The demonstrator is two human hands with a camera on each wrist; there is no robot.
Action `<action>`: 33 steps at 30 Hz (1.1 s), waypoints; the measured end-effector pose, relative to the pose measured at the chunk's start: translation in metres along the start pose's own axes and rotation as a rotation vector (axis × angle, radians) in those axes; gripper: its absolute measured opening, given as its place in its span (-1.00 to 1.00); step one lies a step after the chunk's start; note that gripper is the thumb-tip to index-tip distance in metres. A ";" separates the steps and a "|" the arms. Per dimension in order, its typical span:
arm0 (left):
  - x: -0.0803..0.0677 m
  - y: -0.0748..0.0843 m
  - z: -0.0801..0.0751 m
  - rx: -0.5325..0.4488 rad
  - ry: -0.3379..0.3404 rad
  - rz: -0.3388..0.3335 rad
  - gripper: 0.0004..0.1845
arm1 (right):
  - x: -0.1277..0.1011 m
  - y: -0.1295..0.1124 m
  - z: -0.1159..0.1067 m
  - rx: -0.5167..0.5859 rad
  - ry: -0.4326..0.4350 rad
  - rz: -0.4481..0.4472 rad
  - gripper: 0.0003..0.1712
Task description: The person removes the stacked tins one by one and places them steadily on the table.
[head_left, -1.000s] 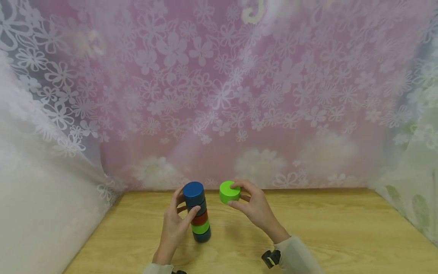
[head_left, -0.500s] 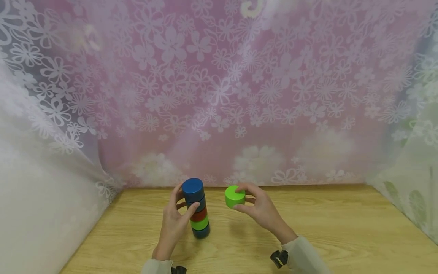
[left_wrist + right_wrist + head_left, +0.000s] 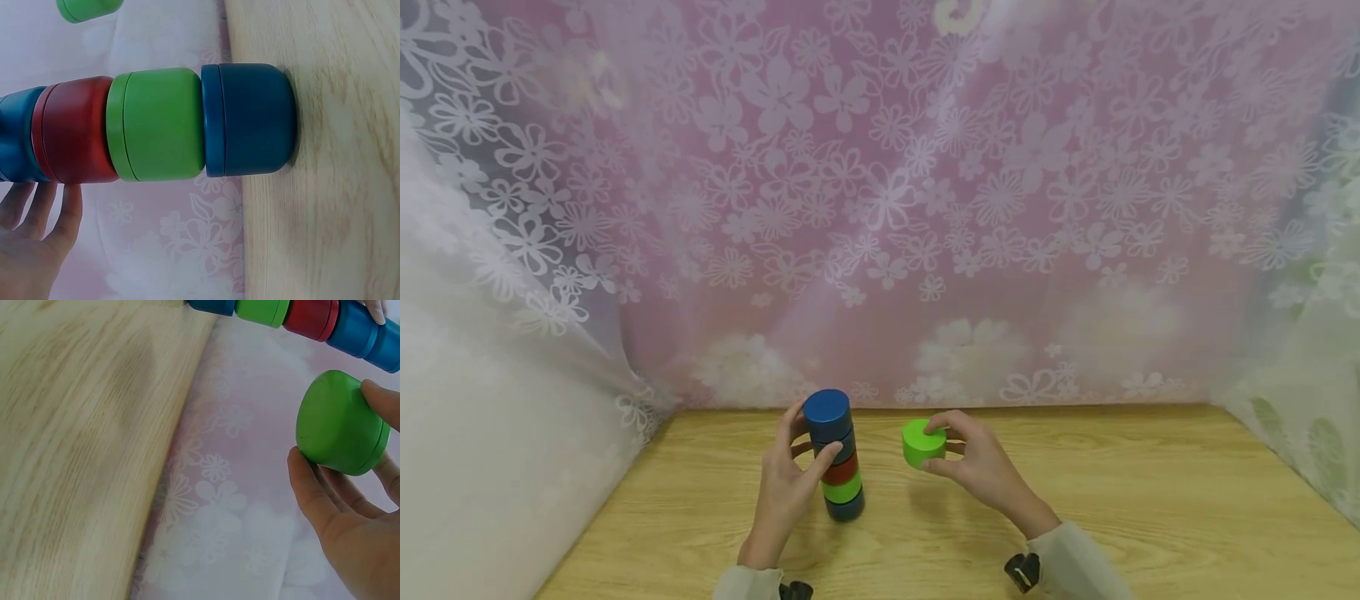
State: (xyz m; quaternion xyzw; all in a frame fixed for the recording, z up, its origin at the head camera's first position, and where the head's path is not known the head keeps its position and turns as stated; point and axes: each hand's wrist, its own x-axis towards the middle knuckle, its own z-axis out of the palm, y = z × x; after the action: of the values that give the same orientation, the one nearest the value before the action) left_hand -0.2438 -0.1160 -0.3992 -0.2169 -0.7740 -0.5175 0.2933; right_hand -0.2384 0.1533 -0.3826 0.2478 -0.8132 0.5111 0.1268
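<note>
A stack of round lidded tins stands upright on the table. From the bottom they are a blue tin (image 3: 256, 119), a green tin (image 3: 164, 125), a red tin (image 3: 78, 130), a blue tin (image 3: 847, 447) and another blue one on top. My left hand (image 3: 784, 487) grips the upper stack, thumb across the second tin from the top and fingers partly hidden behind. To the right, my right hand (image 3: 988, 473) holds a separate green tin (image 3: 922, 447) above the table, apart from the stack. Thumb and fingers pinch its sides, and one finger lies at its upper edge.
The wooden table (image 3: 1150, 492) reaches back to a pink floral cloth (image 3: 887, 208). Pale cloth (image 3: 490, 433) hangs along the left side and a similar sheet (image 3: 1311, 400) along the right. A black wrist device (image 3: 1022, 572) sits by the right sleeve.
My right hand has drifted a little to the right and nearer to me with the green tin, widening the gap to the stack. The left hand keeps its grip and the stack stays put.
</note>
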 end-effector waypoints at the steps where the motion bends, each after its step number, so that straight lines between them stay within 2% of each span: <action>1: 0.000 0.000 0.000 -0.003 -0.001 0.000 -0.28 | 0.000 0.000 0.000 -0.002 -0.004 0.002 -0.58; 13: 0.002 0.001 -0.001 0.008 -0.011 -0.001 -0.27 | 0.001 0.004 0.002 -0.022 -0.046 0.012 -0.61; 33: 0.000 0.000 -0.001 0.008 -0.012 -0.016 -0.27 | -0.002 0.013 0.004 -0.062 -0.167 0.058 -0.63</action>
State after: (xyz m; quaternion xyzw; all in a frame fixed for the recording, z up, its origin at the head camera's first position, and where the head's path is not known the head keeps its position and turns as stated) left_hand -0.2435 -0.1170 -0.3985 -0.2126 -0.7795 -0.5156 0.2852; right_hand -0.2439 0.1544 -0.3954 0.2619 -0.8432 0.4666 0.0510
